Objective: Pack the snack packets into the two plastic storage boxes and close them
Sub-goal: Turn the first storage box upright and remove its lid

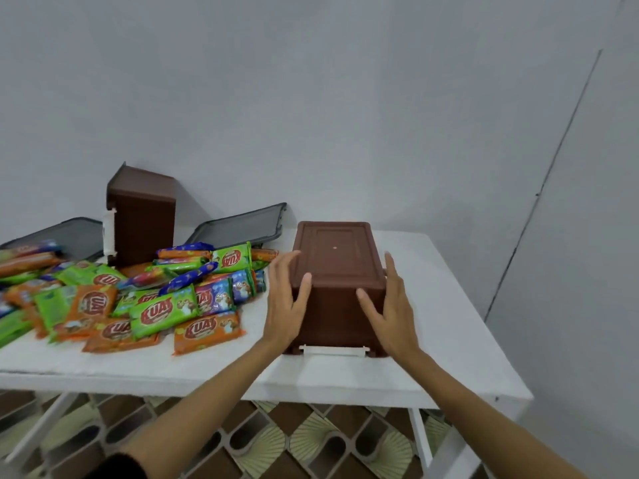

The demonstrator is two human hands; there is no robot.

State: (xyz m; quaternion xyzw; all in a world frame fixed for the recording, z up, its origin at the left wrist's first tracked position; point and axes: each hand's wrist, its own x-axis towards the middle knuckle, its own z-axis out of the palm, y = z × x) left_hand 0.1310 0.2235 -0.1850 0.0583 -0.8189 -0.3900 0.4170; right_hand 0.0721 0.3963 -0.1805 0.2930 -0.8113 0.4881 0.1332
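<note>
A brown plastic storage box (337, 267) lies upside down on the white table (449, 326), its base facing up and a white latch at its near rim. My left hand (285, 302) is spread against its left side and my right hand (389, 305) against its right side, fingers apart on the plastic. A second brown box (143, 219) stands on end at the back left, with a white latch on its left side. A heap of green, orange and blue snack packets (138, 295) covers the table's left half.
Two dark grey lids lean against the wall, one lid (242, 226) behind the packets and another lid (65, 236) at the far left. The table's right edge is close to the upturned box. Patterned floor tiles show below the table.
</note>
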